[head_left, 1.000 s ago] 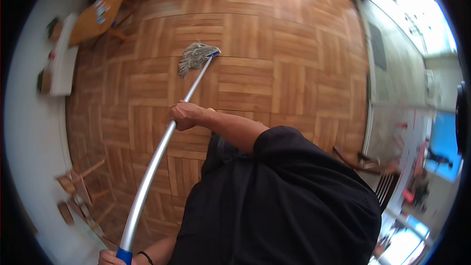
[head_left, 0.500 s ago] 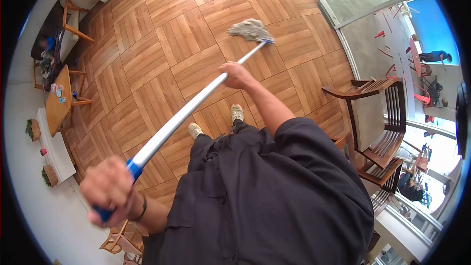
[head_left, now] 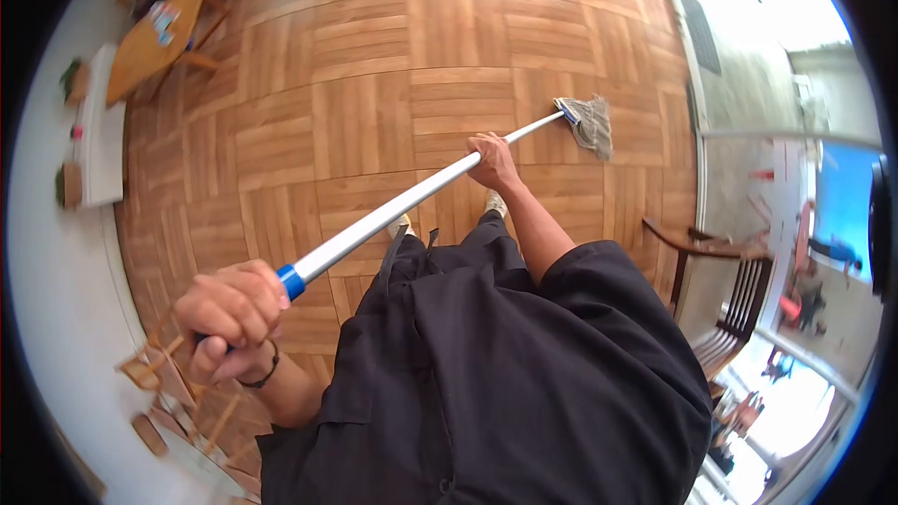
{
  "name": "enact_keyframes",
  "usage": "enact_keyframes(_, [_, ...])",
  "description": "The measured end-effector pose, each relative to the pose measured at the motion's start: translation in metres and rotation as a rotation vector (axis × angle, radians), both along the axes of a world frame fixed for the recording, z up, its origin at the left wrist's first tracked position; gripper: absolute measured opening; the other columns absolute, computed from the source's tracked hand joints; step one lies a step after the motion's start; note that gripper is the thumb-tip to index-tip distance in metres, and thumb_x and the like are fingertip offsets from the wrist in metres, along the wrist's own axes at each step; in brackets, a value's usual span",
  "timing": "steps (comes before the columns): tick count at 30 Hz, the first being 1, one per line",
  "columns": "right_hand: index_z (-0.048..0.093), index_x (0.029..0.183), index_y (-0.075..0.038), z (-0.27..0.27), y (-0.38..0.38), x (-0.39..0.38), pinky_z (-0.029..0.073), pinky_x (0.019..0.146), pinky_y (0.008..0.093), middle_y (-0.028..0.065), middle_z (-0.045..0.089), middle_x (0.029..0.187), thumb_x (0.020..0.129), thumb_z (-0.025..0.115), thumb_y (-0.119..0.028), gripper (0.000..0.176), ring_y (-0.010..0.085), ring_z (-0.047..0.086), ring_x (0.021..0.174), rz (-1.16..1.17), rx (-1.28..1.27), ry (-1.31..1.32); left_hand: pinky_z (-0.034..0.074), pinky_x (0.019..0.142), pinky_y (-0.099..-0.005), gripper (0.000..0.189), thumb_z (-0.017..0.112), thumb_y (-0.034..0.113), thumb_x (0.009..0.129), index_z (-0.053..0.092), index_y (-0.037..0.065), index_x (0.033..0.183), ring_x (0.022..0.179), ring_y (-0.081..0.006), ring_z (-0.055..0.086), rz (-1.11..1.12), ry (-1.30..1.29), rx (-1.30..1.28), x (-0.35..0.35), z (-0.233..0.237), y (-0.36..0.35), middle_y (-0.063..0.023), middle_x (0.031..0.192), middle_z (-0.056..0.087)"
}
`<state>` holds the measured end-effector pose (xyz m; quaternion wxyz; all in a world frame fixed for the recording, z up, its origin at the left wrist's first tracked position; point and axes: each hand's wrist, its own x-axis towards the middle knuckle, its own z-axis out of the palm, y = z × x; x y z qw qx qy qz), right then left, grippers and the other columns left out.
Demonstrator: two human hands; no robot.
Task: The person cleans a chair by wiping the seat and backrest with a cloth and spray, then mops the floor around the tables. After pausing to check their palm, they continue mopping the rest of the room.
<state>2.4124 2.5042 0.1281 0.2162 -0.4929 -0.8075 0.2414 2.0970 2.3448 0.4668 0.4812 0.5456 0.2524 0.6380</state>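
A string mop (head_left: 393,215) with a white pole and blue fittings stretches diagonally across the view. My left hand (head_left: 234,318), a dark band on its wrist, is wrapped round the blue grip at the pole's upper end. Lower on the pole, my right hand (head_left: 491,161) is closed round the white shaft. The grey mop head (head_left: 591,126) lies on the wooden floor (head_left: 458,33), ahead and to the right of my feet, its strands spread to the far side of the blue clamp. My shoes show partly below the pole.
A wooden armchair (head_left: 716,290) stands at the right, beside a glass partition. At the upper left is a wooden table (head_left: 154,51) with small items on it, near a white ledge (head_left: 105,131) with potted plants. More wooden chairs (head_left: 150,365) are at lower left. Beyond the glass is a person (head_left: 832,251).
The mop head has swept right and nearer, its strands swinging from left of the clamp to right. My right hand moved right, my left slightly up. The whole view has turned.
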Motion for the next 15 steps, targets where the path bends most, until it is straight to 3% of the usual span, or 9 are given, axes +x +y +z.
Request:
enact_keyframes(5, [0.054,0.063,-0.011,0.031,-0.061,-0.179,0.047,0.074,0.0488,0.0082,0.060,0.069,0.065,0.070,-0.013,0.015,0.0341,0.061,0.079,0.359,-0.082,0.035,0.043,0.050,-0.0255,0.041,0.056,0.026,0.090,0.037,0.016,0.055,0.036,-0.0097,0.042,0.383,0.091,0.081,-0.097,0.044,-0.129,0.0031,0.042,0.046])
enact_keyframes(10, [0.058,0.072,-0.011,0.074,-0.139,-0.314,0.046,0.085,0.0635,0.0085,0.061,0.072,0.067,0.070,-0.015,0.013,0.0354,0.064,0.087,0.779,-0.224,0.081,0.042,0.047,-0.0207,0.041,0.054,0.028,0.092,0.038,0.017,0.055,0.035,-0.0061,0.043,0.670,0.396,0.135,-0.126,0.103,-0.271,0.0055,0.041,0.046])
enact_keyframes(11, [0.059,0.073,-0.012,0.088,-0.149,-0.333,0.045,0.085,0.0661,0.0087,0.061,0.072,0.067,0.070,-0.016,0.013,0.0357,0.064,0.088,0.871,-0.303,0.095,0.036,0.047,-0.0209,0.040,0.055,0.028,0.090,0.038,0.019,0.055,0.036,-0.0057,0.042,0.690,0.422,0.172,-0.122,0.110,-0.287,0.0067,0.041,0.044])
enact_keyframes(12, [0.061,0.075,-0.012,0.086,-0.160,-0.353,0.047,0.085,0.0632,0.0094,0.063,0.074,0.068,0.069,-0.016,0.012,0.0359,0.065,0.087,0.917,-0.293,0.106,0.031,0.048,-0.0211,0.038,0.055,0.027,0.088,0.037,0.020,0.055,0.037,-0.0053,0.040,0.703,0.443,0.211,-0.118,0.116,-0.297,0.0078,0.041,0.042])
enact_keyframes(15, [0.067,0.078,-0.012,0.075,-0.192,-0.406,0.054,0.078,0.0500,0.0124,0.068,0.078,0.069,0.068,-0.018,0.011,0.0366,0.067,0.080,0.994,-0.307,0.096,0.030,0.053,-0.0319,0.040,0.034,0.042,0.100,0.038,0.011,0.075,0.048,-0.0132,0.035,0.509,0.628,0.210,-0.101,0.143,-0.303,0.0004,0.054,0.034])
